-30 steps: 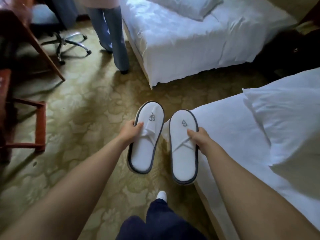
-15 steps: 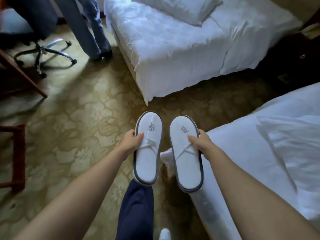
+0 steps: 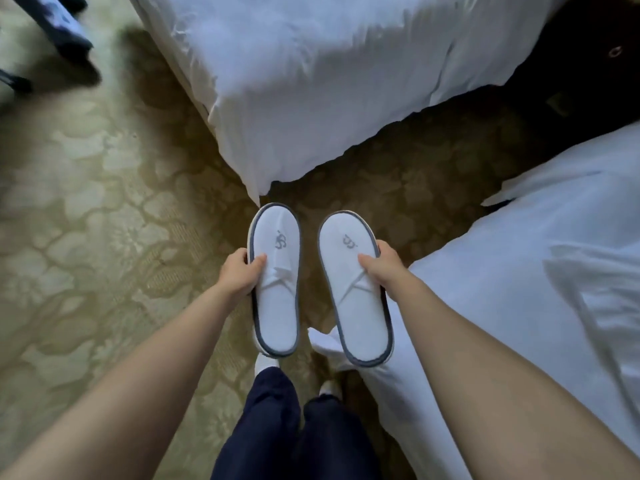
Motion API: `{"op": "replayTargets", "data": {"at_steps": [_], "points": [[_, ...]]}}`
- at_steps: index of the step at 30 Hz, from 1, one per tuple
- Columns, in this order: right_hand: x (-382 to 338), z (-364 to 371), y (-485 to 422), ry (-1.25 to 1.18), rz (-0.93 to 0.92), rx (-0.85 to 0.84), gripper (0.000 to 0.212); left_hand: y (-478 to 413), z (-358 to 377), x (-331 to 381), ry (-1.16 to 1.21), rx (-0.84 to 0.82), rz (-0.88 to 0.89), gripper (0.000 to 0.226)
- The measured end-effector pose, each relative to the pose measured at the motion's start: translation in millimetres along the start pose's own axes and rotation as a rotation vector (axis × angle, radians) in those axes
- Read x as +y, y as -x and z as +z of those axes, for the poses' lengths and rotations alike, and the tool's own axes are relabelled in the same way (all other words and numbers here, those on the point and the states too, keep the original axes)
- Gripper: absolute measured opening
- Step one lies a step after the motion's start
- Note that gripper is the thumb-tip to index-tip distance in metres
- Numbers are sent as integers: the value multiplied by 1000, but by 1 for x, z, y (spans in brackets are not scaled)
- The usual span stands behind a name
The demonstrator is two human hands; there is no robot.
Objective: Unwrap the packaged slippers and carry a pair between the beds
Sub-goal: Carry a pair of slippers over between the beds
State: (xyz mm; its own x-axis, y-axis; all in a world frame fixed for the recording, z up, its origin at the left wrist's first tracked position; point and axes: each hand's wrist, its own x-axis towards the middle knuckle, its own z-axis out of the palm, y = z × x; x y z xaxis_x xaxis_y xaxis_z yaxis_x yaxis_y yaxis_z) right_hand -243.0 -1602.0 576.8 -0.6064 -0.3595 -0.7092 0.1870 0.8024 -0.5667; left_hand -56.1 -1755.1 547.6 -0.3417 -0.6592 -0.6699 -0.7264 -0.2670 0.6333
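Note:
I hold one white slipper with grey edging in each hand, toes pointing away, both flat and unwrapped. My left hand [image 3: 240, 273] grips the left slipper [image 3: 277, 306] at its outer edge, thumb on the strap. The right slipper [image 3: 356, 306] is held the same way by my right hand [image 3: 382, 268]. Both hang above the carpet at the mouth of the gap between the far bed [image 3: 311, 81] and the near bed [image 3: 519, 289].
Patterned olive carpet [image 3: 104, 202] covers the floor. A dark nightstand [image 3: 588, 64] stands at the far end of the gap. Another person's feet [image 3: 62, 26] are at the top left. My dark trouser legs [image 3: 298, 427] and white shoes show below.
I have walked forward toward the gap between the beds, and the far bed's corner is now just ahead of the slippers. The grip on both slippers is unchanged.

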Motion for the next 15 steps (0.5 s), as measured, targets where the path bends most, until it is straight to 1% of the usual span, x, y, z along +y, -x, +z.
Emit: {"op": "replayTargets", "data": {"at_steps": [6, 8, 10, 13, 15], "points": [[24, 24, -105, 77, 24, -44, 38, -89, 58, -39, 104, 25, -128, 27], [34, 26, -143, 87, -3, -29, 38, -119, 80, -57, 136, 46, -145, 23], [48, 29, -186, 89, -30, -10, 39, -153, 105, -76, 181, 58, -178, 25], [72, 38, -249, 100, -54, 11, 41, -201, 143, -101, 228, 63, -208, 22], [92, 47, -289, 103, -69, 10, 43, -233, 169, -116, 233, 41, -215, 31]]}}
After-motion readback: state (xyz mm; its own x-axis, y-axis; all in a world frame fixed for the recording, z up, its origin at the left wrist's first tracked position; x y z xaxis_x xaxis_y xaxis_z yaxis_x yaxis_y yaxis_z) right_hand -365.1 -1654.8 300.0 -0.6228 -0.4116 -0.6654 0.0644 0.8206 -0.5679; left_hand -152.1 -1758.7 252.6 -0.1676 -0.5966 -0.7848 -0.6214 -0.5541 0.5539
